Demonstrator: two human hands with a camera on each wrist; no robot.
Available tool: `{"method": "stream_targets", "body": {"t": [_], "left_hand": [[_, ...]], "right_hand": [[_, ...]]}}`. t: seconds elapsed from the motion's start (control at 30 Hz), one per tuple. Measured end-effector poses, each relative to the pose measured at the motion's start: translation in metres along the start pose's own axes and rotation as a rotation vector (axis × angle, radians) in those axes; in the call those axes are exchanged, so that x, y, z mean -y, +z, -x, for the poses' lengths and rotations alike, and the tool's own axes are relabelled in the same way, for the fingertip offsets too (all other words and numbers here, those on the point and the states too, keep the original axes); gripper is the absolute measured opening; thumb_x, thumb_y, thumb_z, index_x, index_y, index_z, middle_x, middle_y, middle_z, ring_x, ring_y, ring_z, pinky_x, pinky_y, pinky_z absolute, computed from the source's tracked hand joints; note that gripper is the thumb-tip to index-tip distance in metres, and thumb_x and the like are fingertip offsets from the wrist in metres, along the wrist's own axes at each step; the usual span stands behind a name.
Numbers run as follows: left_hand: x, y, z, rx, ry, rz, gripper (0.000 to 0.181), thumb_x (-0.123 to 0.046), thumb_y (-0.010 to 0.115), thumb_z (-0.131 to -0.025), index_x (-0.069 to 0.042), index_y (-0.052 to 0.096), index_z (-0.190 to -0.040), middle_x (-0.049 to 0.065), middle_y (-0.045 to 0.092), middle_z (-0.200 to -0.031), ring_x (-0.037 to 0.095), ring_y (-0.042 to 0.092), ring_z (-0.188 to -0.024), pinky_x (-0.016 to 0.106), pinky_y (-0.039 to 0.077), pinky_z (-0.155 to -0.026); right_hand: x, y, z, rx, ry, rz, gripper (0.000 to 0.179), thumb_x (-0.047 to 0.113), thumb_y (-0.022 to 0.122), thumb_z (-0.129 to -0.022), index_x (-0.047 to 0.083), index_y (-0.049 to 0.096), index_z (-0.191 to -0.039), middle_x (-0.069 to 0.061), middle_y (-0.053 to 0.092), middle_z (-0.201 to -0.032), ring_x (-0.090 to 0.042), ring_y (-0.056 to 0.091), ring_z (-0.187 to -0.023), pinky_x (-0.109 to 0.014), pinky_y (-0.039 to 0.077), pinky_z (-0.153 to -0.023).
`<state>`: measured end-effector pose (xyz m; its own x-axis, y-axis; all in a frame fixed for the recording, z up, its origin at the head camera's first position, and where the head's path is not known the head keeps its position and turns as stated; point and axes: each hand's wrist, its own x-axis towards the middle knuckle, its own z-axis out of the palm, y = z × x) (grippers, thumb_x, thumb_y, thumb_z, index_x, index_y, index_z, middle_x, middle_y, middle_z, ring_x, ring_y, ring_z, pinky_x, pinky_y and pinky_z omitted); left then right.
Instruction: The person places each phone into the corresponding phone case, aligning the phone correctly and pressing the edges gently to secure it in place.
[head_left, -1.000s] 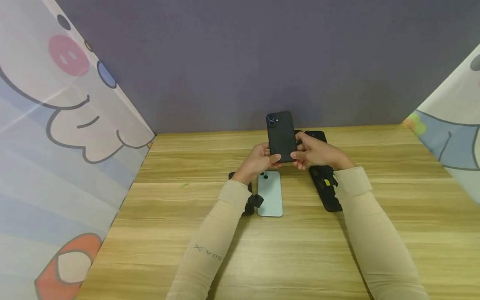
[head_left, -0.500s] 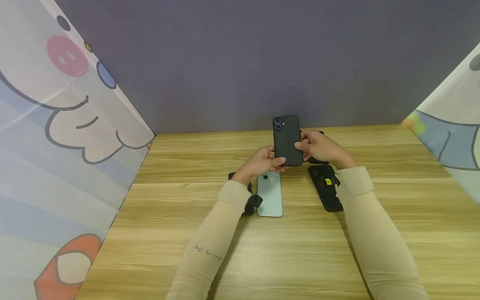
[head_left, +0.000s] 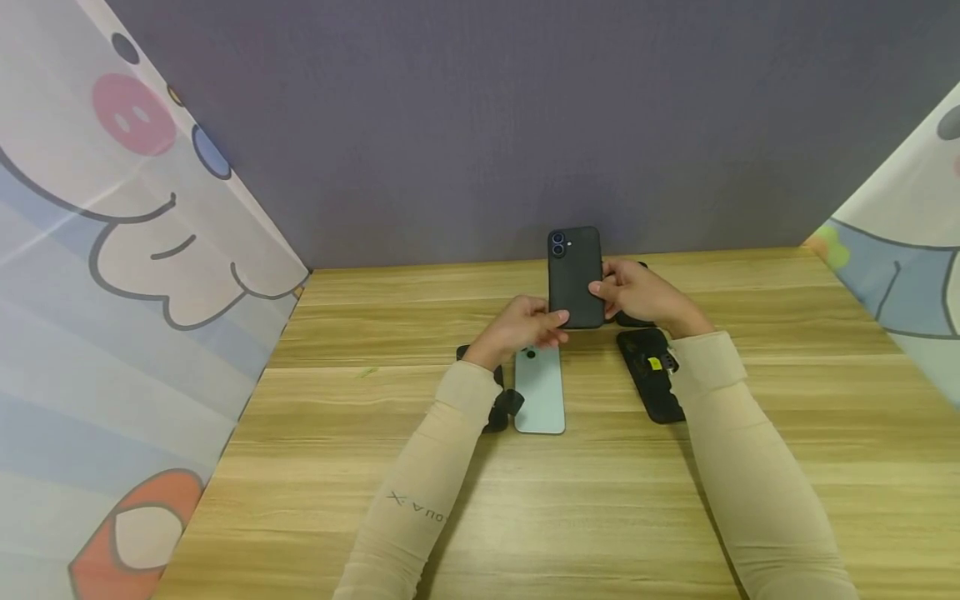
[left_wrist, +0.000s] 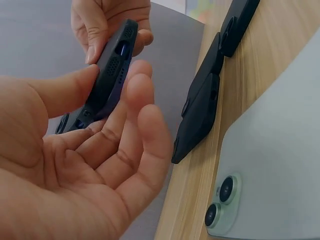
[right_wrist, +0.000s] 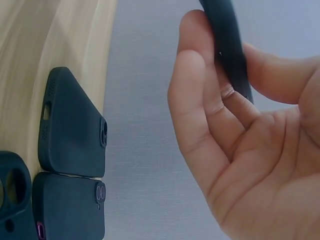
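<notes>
Both hands hold a phone in a black case [head_left: 575, 279] up above the far part of the table, its camera corner at the upper left in the head view. My left hand [head_left: 522, 325] pinches the lower left corner, thumb on the back and fingers behind. At the right edge, my right hand [head_left: 643, 293] grips it between thumb and fingers. In the left wrist view the case's bottom edge [left_wrist: 116, 65] shows a port opening and small holes. A pale green phone [head_left: 538, 392] lies back up below the left hand.
Two black-cased phones [right_wrist: 75, 130] lie near the grey back panel [head_left: 450, 125], partly behind the right hand. A black case with a yellow mark [head_left: 651, 375] lies by the right wrist. Another black item [head_left: 492, 421] is partly under the left wrist. Printed cloths flank the wooden table [head_left: 600, 508].
The held phone has shifted slightly right and now stands straighter. My right thumb has moved up from its lower corner to its right edge. The things on the table have not moved.
</notes>
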<state>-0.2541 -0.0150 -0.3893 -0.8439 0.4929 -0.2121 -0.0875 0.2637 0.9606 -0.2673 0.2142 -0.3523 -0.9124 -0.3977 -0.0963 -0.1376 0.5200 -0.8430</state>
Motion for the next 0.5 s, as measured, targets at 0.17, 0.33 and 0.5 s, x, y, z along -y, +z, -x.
{"method": "stream_targets", "body": {"t": [0.17,0.33,0.5], "left_hand": [[-0.0012,0.0005,0.0006,-0.006,0.003,0.025,0.023,-0.021,0.057,-0.106,0.001,0.066,-0.105,0.006,0.071,-0.083,0.048,0.067,-0.106,0.054,0.055,-0.098],[-0.0015,0.0001,0.0008,-0.007,0.003,0.021,0.024,-0.02,0.055,-0.107,0.001,0.065,-0.102,0.004,0.07,-0.082,0.05,0.065,-0.109,0.052,0.056,-0.098],[-0.0002,-0.001,0.0009,-0.007,-0.002,0.022,0.023,-0.02,0.056,-0.107,0.0,0.065,-0.101,0.004,0.07,-0.081,0.049,0.067,-0.108,0.053,0.056,-0.098]], "right_hand": [[-0.0006,0.0011,-0.0003,0.001,0.007,-0.011,0.029,0.014,0.049,-0.109,-0.01,0.05,-0.125,-0.017,0.069,-0.098,-0.014,0.069,-0.078,-0.033,0.061,-0.074],[0.0004,0.0016,-0.0004,0.007,0.028,-0.019,0.03,0.015,0.048,-0.11,-0.01,0.049,-0.126,-0.017,0.07,-0.1,-0.014,0.07,-0.08,-0.031,0.061,-0.074],[0.0003,0.0018,-0.0019,0.013,0.042,-0.024,0.029,0.016,0.049,-0.109,-0.009,0.049,-0.124,-0.015,0.07,-0.098,-0.014,0.07,-0.079,-0.03,0.061,-0.073]]}}
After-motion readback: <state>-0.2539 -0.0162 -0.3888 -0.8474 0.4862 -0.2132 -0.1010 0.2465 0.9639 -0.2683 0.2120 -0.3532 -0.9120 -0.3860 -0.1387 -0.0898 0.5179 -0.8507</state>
